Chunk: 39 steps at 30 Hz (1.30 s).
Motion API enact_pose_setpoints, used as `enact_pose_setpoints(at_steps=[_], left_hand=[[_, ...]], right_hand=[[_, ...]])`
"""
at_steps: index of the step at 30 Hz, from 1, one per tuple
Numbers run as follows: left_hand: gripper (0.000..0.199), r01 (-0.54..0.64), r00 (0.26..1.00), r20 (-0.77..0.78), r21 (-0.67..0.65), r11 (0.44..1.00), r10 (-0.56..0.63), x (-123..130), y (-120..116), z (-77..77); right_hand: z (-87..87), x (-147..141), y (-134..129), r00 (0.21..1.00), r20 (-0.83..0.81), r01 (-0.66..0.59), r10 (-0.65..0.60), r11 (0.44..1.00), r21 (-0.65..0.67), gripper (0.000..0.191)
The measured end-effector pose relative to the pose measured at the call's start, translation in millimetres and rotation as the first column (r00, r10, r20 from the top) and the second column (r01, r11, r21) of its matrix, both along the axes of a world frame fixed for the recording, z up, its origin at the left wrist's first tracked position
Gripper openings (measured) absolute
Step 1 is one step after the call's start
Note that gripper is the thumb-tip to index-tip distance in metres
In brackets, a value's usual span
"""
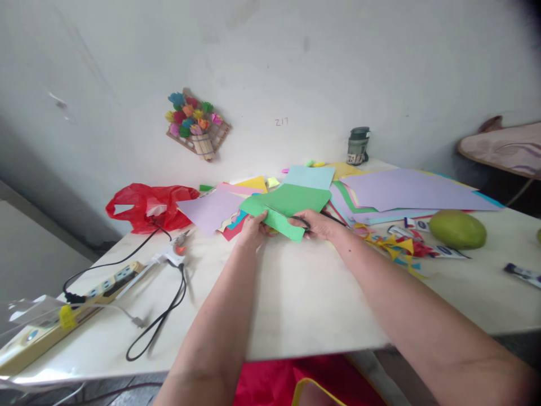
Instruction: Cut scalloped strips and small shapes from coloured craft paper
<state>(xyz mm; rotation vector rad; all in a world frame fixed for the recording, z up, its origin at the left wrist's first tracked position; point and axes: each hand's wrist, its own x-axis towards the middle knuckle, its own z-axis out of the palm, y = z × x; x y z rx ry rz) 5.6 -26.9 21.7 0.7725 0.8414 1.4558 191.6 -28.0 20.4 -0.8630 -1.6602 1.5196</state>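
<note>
Scissors with black handles (307, 226) sit in the person's right hand (320, 225), whose fingers are closed around the grips, with the blades reaching left into a sheet of bright green paper (298, 197). A long cut line runs across the sheet, leaving a strip along its near side. The left hand (252, 230) pinches the paper at its left end, thumb on top, fingers beneath. Paper and scissors are held above the far half of a white desk (304, 299), in front of a pale wall.

Just behind the green paper lies a light blue sheet (310, 176). To its left, a pale purple sheet (211, 210) overlaps other coloured papers; to its right spreads a stack topped by a large lavender sheet (409, 189). Behind that stack, near the wall, stands a dark grey-green tumbler (358, 146).

Right of the right hand are curled yellow paper scraps (396, 246), small tubes, and a smooth green oval fruit (459, 229). At the far left lie a crumpled red plastic bag (146, 197), a white glue gun with an orange trigger (176, 255), and a cream power strip (107, 290). Colourful handmade flowers (192, 115) hang on the wall.
</note>
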Motion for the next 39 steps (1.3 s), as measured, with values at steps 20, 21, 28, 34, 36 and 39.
enact_pose_setpoints(at_steps=[20, 21, 28, 34, 36, 39], left_hand=[[0.027, -0.005, 1.000, -0.005, 0.071, 0.997, 0.005, -1.8, 3.4, -5.1], [0.026, 0.013, 1.000, -0.016, 0.066, 0.998, -0.012, -1.7, 3.9, -6.3], [0.025, 0.062, 0.998, -0.039, 0.072, 0.995, -0.059, -1.6, 6.2, -10.2], [0.025, 0.032, 0.999, -0.025, 0.080, 0.996, -0.030, -1.8, 5.0, -8.2], [0.023, 0.027, 0.999, -0.024, 0.078, 0.997, -0.025, -2.1, 4.8, -7.8], [0.022, 0.020, 1.000, -0.015, 0.079, 0.997, -0.019, -2.5, 4.4, -7.4]], right_hand=[[1.1, 4.3, -1.3, 0.997, 0.078, -0.001, 0.003, 1.000, -0.029, 0.036], [0.1, 4.3, -0.6, 0.997, 0.075, -0.002, 0.004, 1.000, -0.025, 0.036], [-2.1, 3.7, 1.1, 0.995, 0.095, 0.020, -0.020, 1.000, -0.005, 0.038], [1.6, 2.5, -0.7, 0.997, 0.070, 0.021, -0.020, 1.000, -0.011, 0.038], [2.5, 2.3, -0.8, 0.998, 0.067, 0.018, -0.017, 1.000, -0.024, 0.037], [2.7, 2.4, -0.3, 0.998, 0.057, 0.014, -0.013, 1.000, -0.011, 0.036]])
